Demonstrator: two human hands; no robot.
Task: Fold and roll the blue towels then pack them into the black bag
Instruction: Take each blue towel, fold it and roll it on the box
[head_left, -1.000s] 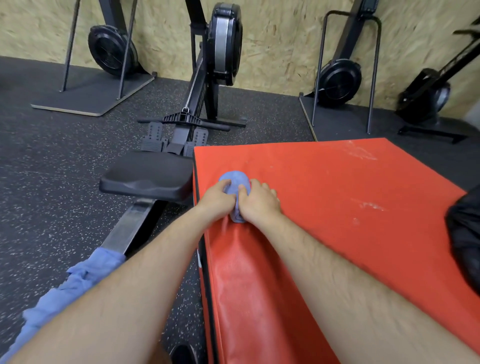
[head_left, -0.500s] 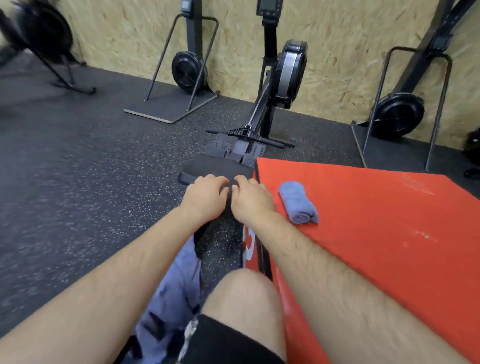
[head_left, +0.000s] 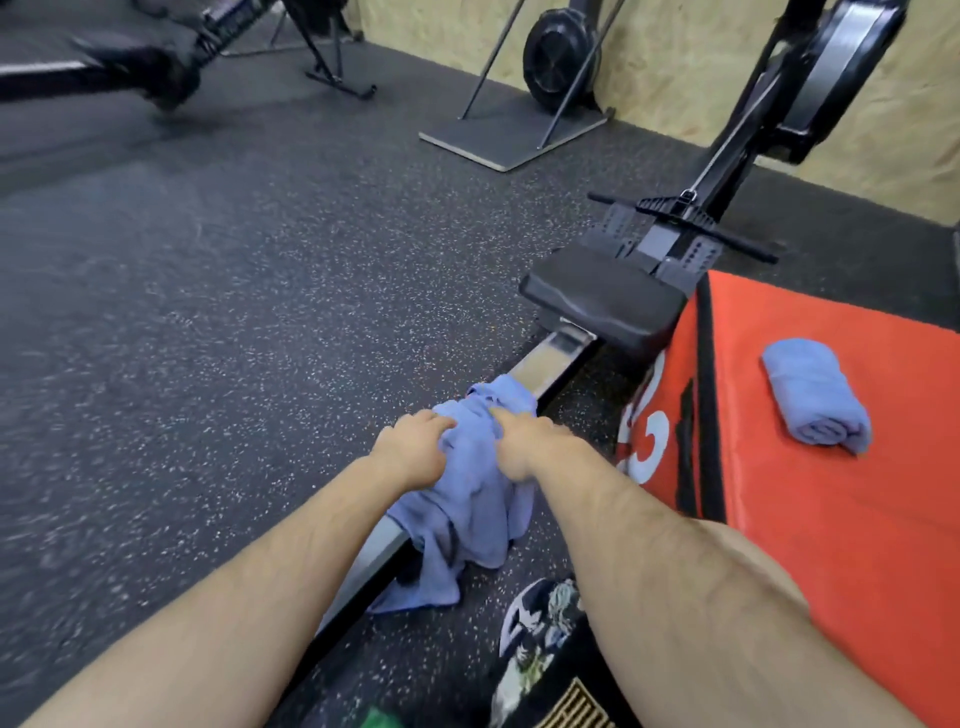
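A crumpled blue cloth towel (head_left: 467, 514), draped over a silver metal rail (head_left: 550, 358), is clutched by the left hand (head_left: 415, 452) and right hand (head_left: 519, 441). A rolled blue towel (head_left: 815, 395) is laid on a red padded box (head_left: 831, 519).

I see a matt cloth towel (head_left: 475, 504) on a shiny metal rail (head_left: 551, 358), beside a smooth, slightly glossy red box (head_left: 841, 545).

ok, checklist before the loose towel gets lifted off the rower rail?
1. Grip on the loose towel: ok, the left hand and right hand both hold it.
2. Towel clear of the rail: not ok, it drapes over the rail, with its lower end on the floor.
3. Bare folding space on the red box: ok.
4. Rolled towel intact: ok, lying on the box.
5. Black bag within reach: cannot tell, out of view.
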